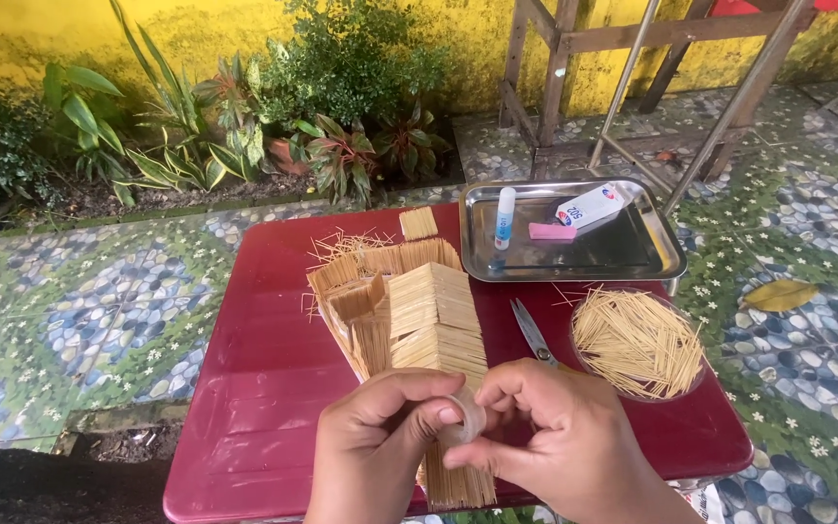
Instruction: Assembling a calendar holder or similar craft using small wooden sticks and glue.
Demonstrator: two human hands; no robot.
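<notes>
Left hand (380,437): bare as I see it, no glove, no ring on the fingers (429,412).
Right hand (555,437): bare too, short plain nails.
Wrists: no sleeve, no watch behind the fingers.

A roll of clear tape (467,419) sits between the fingers (419,419) of both hands. Just beyond them lies the stick-built model (409,311) — on the table (264,388). Right of the fingers lie scissors (532,333), then a bowl of sticks (638,343). Farther back and right — a metal tray (652,254) holding a glue stick (504,217), an eraser (552,232) and a small box (591,206).
</notes>
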